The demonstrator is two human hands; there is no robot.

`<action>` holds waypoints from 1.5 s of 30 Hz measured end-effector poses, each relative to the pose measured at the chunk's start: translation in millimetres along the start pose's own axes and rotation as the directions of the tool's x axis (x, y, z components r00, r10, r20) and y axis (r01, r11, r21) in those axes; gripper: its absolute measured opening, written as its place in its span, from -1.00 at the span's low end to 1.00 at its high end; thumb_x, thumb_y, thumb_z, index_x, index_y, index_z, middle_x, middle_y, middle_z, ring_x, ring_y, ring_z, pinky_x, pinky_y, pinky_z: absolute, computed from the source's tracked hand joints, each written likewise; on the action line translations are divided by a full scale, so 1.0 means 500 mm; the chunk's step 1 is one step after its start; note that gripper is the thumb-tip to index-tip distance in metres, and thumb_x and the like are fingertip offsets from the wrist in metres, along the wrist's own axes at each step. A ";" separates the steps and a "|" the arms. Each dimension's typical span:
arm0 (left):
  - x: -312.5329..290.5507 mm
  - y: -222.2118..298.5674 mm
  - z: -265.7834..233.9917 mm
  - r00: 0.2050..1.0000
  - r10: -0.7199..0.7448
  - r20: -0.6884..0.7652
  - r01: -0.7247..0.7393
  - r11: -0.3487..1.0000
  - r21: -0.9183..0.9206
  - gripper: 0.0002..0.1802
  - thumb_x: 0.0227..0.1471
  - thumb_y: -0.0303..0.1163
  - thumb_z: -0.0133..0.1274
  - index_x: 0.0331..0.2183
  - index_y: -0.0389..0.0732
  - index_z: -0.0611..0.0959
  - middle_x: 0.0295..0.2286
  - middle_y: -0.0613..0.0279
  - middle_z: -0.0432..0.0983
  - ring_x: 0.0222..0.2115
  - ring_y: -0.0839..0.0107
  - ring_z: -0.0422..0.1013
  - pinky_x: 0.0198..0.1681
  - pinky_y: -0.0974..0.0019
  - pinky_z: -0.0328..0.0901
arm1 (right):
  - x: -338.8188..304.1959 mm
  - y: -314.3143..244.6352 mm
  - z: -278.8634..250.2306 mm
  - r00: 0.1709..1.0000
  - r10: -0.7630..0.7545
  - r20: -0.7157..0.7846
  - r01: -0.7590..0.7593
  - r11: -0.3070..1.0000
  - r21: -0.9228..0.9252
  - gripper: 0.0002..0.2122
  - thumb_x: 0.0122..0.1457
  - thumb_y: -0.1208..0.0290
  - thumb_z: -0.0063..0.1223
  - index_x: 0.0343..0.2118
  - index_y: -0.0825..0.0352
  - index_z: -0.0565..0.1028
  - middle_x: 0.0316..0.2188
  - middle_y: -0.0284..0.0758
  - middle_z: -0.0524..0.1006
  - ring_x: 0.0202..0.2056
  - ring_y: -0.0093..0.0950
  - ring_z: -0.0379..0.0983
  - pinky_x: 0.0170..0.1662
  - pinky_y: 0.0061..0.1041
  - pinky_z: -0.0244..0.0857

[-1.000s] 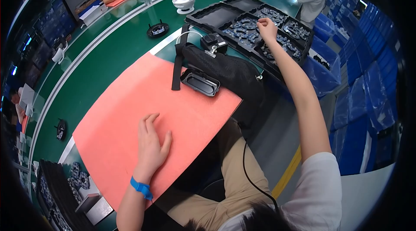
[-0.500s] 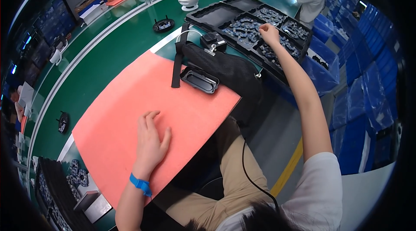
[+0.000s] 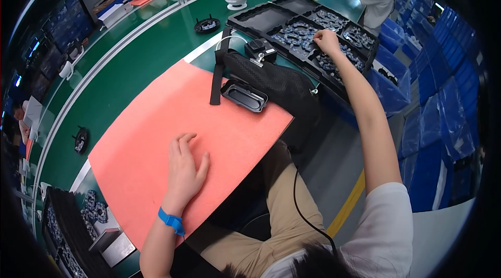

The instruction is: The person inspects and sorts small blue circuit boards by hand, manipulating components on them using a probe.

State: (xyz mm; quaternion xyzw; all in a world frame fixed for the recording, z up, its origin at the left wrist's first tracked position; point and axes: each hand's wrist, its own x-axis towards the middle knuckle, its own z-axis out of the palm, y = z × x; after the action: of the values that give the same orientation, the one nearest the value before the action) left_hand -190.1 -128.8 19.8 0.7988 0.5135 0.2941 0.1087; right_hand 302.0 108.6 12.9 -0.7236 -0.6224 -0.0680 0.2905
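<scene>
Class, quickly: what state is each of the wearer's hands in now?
Left hand: open, nothing visible in it, over the pink mat.
Right hand: closed, over the black tray; whether holding anything cannot be told.

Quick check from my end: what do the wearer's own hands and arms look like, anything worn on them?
Both the left hand and the right hand are ungloved. A bright blue band circles the left wrist; the right wrist is bare. A whitish short sleeve covers the right upper arm.
</scene>
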 end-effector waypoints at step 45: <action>-0.191 -0.368 -0.294 0.180 -0.864 -0.470 0.975 0.094 0.200 -0.60 0.03 -0.31 -0.17 -0.05 -0.14 0.41 -0.01 -0.06 0.19 0.08 -0.16 -0.01 -0.09 -0.63 -0.24 | -0.477 -0.855 0.112 0.390 -0.920 0.039 0.463 0.233 0.856 -0.91 -0.05 0.58 -0.07 -0.43 0.37 0.41 -0.37 -0.24 0.36 -0.24 -0.30 0.31 -0.19 -0.42 0.26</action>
State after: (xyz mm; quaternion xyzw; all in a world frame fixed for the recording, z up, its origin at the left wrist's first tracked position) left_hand -443.5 -149.4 16.2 0.2516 0.9605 0.1176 0.0148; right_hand -166.4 -44.6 0.9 -0.1380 -0.9073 0.2688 0.2923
